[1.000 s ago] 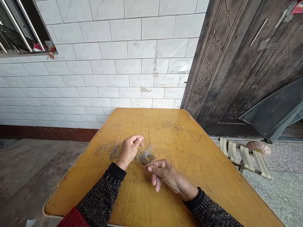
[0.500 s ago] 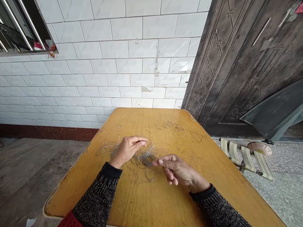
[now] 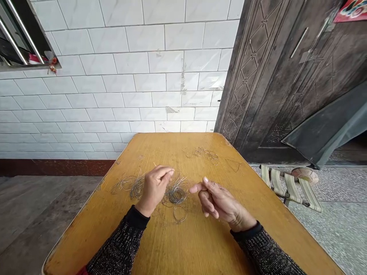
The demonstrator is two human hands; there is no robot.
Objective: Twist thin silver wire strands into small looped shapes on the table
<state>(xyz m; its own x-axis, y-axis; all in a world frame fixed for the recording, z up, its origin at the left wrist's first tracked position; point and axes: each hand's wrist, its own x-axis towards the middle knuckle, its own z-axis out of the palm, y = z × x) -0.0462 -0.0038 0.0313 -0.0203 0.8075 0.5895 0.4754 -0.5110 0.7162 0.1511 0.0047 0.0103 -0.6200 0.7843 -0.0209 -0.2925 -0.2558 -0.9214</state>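
Observation:
My left hand (image 3: 155,187) is raised above the wooden table (image 3: 172,244), thumb and forefinger pinched together. A thin wire end shows just above its knuckles and seems to belong to a wire in that pinch; most of it is hidden. Right of it my right hand (image 3: 219,202) has its thumb lifted off the pointing forefinger, other fingers curled loosely, nothing visible in it. Between the hands lies a coiled bundle of thin metal wires (image 3: 177,194). One loose wire loop (image 3: 180,214) sits in front of the bundle. Another wire tangle (image 3: 137,187) lies partly behind my left hand.
Several small wire rings (image 3: 205,153) and a bent wire (image 3: 234,165) lie toward the table's far right. A white tiled wall (image 3: 137,82) stands behind the table. To the right are a dark carved door (image 3: 266,88) and a striped-strap stool (image 3: 291,187).
My right thumb has lifted away from the forefinger, parting the pinch. My left hand has turned more upright, still pinched. The camera view has shifted slightly right.

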